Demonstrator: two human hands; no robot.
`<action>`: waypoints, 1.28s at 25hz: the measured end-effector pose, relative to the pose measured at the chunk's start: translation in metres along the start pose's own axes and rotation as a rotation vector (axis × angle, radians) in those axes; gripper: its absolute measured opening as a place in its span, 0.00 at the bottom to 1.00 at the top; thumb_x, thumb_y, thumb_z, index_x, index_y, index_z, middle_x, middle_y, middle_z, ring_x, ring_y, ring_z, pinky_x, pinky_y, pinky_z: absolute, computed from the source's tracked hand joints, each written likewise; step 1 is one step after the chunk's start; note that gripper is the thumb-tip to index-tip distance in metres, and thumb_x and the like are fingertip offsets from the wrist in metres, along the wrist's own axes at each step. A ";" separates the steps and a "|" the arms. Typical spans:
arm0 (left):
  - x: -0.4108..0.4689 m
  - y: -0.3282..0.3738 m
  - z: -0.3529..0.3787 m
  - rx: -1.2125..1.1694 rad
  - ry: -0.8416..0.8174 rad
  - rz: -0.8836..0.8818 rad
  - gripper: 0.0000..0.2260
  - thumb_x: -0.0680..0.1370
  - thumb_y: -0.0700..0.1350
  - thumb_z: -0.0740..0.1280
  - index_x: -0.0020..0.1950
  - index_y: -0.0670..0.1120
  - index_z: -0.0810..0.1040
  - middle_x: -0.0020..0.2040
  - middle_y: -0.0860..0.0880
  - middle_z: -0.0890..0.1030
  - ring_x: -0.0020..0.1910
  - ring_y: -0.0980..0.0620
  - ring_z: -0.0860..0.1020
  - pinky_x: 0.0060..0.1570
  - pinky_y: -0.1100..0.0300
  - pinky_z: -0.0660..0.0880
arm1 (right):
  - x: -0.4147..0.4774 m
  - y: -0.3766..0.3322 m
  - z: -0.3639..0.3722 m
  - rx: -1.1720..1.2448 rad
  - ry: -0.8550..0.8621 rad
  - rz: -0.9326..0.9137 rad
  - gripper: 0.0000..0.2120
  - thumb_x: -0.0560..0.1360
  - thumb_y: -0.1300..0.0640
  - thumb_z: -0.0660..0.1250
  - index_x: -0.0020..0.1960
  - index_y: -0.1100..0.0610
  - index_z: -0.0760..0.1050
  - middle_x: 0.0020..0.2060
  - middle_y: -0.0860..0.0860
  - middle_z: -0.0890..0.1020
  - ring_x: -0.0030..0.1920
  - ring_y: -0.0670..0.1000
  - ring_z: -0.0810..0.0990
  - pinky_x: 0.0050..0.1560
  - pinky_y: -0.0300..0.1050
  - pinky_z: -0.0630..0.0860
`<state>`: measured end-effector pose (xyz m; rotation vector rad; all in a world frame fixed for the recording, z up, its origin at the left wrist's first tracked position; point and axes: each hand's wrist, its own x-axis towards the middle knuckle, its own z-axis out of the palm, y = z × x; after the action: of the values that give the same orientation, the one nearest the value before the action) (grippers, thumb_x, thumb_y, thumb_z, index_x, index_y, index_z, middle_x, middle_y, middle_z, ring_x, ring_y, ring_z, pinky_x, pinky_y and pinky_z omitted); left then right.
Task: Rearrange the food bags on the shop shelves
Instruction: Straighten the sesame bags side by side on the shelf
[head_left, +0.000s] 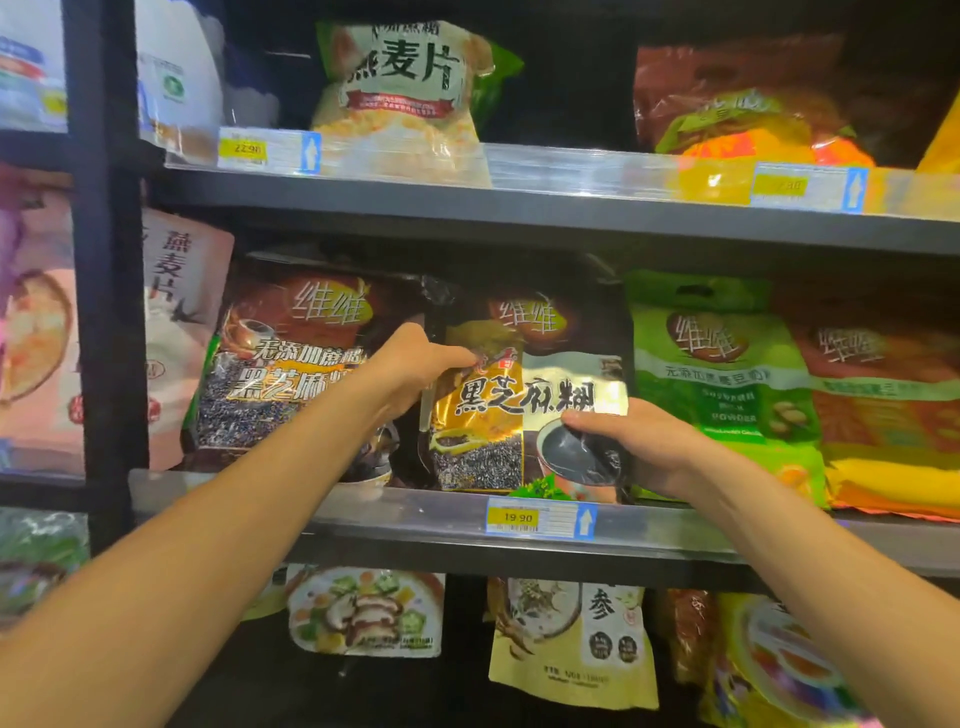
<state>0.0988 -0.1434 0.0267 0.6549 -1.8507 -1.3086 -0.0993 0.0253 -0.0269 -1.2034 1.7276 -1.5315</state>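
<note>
Black sesame bag (522, 402), middle shelf (389, 514) front edge: gripped by left hand (410, 366) and right hand (641, 441); seemingly mid-placement, remaining bags unjudged.

Between my left fingers (457, 358) and right fingers (587, 418), the glossy plastic food bag (524, 405) is black with a gold panel, black lettering and a speckled grey seed patch. Left of my left fingers, the dark brown plastic bag (291, 364) shows the same speckle. Right of my right fingers is a bright green plastic bag (717, 374), then an orange-red plastic bag (883, 415) with a yellow foot.
</note>
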 end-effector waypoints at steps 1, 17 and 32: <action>-0.003 -0.001 0.001 0.073 0.014 0.034 0.26 0.75 0.45 0.78 0.64 0.37 0.69 0.57 0.43 0.82 0.53 0.47 0.82 0.56 0.47 0.79 | -0.001 0.001 -0.002 -0.017 -0.007 -0.014 0.22 0.69 0.52 0.79 0.60 0.58 0.82 0.50 0.56 0.88 0.47 0.54 0.88 0.48 0.49 0.82; -0.065 -0.036 -0.016 1.244 0.065 0.340 0.47 0.67 0.77 0.68 0.79 0.58 0.56 0.38 0.58 0.72 0.45 0.46 0.79 0.42 0.53 0.77 | -0.024 0.004 -0.014 -0.460 -0.086 -0.109 0.17 0.68 0.49 0.82 0.55 0.48 0.83 0.44 0.49 0.89 0.41 0.47 0.86 0.43 0.44 0.82; -0.049 -0.049 -0.001 1.297 0.255 0.444 0.41 0.72 0.70 0.71 0.79 0.56 0.60 0.49 0.49 0.82 0.50 0.42 0.83 0.39 0.55 0.70 | -0.013 0.000 0.002 -0.593 0.027 -0.108 0.10 0.70 0.50 0.81 0.47 0.50 0.82 0.31 0.44 0.86 0.30 0.40 0.82 0.29 0.32 0.75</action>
<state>0.1274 -0.1235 -0.0332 0.8797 -2.2765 0.3878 -0.0921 0.0355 -0.0292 -1.5791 2.2557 -1.1178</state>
